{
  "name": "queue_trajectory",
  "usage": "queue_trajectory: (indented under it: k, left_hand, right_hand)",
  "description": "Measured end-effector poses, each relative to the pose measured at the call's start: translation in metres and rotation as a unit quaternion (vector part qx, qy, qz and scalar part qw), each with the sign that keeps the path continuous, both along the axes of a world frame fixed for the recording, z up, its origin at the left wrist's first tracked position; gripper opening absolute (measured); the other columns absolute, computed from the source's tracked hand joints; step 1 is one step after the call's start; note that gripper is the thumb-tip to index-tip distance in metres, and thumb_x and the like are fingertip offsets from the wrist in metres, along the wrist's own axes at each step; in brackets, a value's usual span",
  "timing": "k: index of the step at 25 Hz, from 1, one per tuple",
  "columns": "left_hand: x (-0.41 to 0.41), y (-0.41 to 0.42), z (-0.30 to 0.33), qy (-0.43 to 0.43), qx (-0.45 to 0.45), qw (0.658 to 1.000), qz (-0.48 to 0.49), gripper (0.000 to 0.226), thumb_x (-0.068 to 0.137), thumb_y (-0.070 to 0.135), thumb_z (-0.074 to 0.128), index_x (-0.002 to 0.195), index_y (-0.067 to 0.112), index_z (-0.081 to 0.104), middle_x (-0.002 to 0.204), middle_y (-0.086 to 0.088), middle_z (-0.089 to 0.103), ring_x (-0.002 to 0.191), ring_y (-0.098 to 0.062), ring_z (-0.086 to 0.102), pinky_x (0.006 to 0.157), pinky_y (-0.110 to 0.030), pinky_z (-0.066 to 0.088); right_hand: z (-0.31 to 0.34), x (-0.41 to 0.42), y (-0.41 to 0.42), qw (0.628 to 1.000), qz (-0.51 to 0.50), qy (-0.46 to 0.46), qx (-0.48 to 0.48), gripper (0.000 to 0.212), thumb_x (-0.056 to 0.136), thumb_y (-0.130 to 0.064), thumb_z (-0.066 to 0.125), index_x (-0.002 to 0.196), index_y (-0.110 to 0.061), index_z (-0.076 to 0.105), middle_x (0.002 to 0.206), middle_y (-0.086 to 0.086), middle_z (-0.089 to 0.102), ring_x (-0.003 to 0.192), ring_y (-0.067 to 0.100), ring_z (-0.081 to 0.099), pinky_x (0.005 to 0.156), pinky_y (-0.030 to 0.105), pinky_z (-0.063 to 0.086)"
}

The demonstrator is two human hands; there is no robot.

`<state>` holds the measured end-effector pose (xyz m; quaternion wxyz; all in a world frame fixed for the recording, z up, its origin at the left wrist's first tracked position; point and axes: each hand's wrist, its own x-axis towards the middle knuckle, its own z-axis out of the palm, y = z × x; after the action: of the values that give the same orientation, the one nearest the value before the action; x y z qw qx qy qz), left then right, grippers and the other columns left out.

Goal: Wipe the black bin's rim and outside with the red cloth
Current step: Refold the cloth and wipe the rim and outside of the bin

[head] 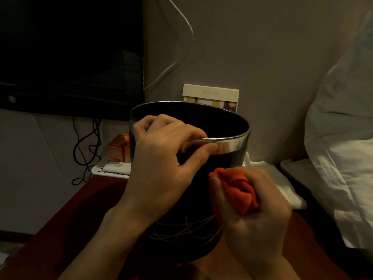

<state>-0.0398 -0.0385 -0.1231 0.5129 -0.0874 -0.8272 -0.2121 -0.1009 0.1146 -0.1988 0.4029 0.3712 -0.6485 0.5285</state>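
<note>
The dark flat screen [68,53] filled the upper left, mounted against the beige wall, with black cables [88,150] dangling under it. White bedding [341,150] was piled along the right edge. Down the middle ran a reddish-brown wooden surface [66,215], and the round black bin with a shiny silver rim band [232,145] stood upright on it — thin gold scratchy lines near its base. The left hand [161,168] gripped the near rim, fingers curled over the edge into the bin, thumb pressing on the silver band outside. The right hand [254,215] was closed tight around the bunched-up red cloth [238,188], which was against or just beside the bin's outer wall, low on the right side — couldn't tell if it actually touched. Behind the bin a cream card box [211,93] leaned at the wall, an orange carton [119,146] sat to the left above a white tray [111,169], and a white folded cloth [282,184] lay to the right.
</note>
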Motion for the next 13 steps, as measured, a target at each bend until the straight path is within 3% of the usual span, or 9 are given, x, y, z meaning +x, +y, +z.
queue_trajectory:
  k: [8, 13]
  left_hand:
    - [0.003, -0.006, 0.003, 0.003, 0.040, 0.998, -0.044, 0.011, 0.081, 0.044, 0.062, 0.081, 0.033, 0.064, 0.080, 0.018, 0.059, 0.091, 0.000, 0.054, 0.095, -0.023, 0.028]
    - [0.002, -0.008, 0.002, 0.005, 0.053, 0.997, -0.052, 0.014, 0.080, 0.045, 0.062, 0.079, 0.031, 0.065, 0.081, 0.018, 0.059, 0.091, -0.001, 0.054, 0.095, -0.025, 0.029]
  right_hand:
    - [0.021, -0.001, 0.014, 0.998, -0.052, 0.022, -0.039, 0.015, 0.094, -0.033, 0.073, 0.097, -0.020, 0.067, 0.093, -0.006, 0.068, 0.085, 0.007, 0.065, 0.079, 0.017, 0.046]
    - [0.007, 0.007, 0.002, 0.997, -0.033, 0.073, 0.019, 0.023, 0.088, -0.026, 0.078, 0.097, -0.005, 0.076, 0.094, 0.002, 0.070, 0.088, 0.005, 0.064, 0.082, 0.011, 0.048]
